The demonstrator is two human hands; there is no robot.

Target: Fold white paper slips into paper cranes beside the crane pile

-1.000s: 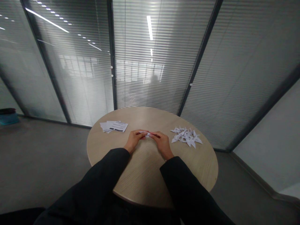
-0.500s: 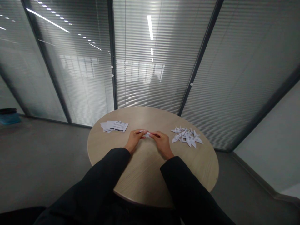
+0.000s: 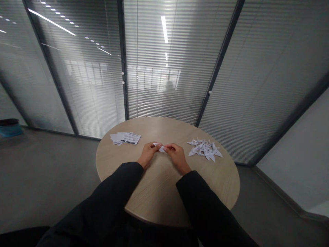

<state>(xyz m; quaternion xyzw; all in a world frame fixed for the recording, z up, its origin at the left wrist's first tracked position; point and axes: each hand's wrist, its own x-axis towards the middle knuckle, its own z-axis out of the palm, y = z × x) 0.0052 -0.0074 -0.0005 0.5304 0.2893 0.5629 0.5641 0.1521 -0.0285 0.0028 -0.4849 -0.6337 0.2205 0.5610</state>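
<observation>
Between my two hands is a small folded piece of white paper (image 3: 161, 149), held over the middle of the round wooden table (image 3: 159, 192). My left hand (image 3: 148, 153) pinches its left end between thumb and fingers. At the other end, the thumb and fingertips of my right hand (image 3: 177, 155) are closed on the same paper. The fingers cover much of it, so its exact folded shape is hard to make out.
To the right lies a pile of folded white paper figures (image 3: 205, 150), pointed like cranes. Several printed paper sheets (image 3: 128, 138) overlap at the left. Behind the table stands a glass partition with blinds (image 3: 164, 96). A blue bin (image 3: 10, 128) sits on the floor far left.
My hands have shifted very slightly, and a little more of the folded paper shows between them. The sheets and the pile of figures stay where they were.
</observation>
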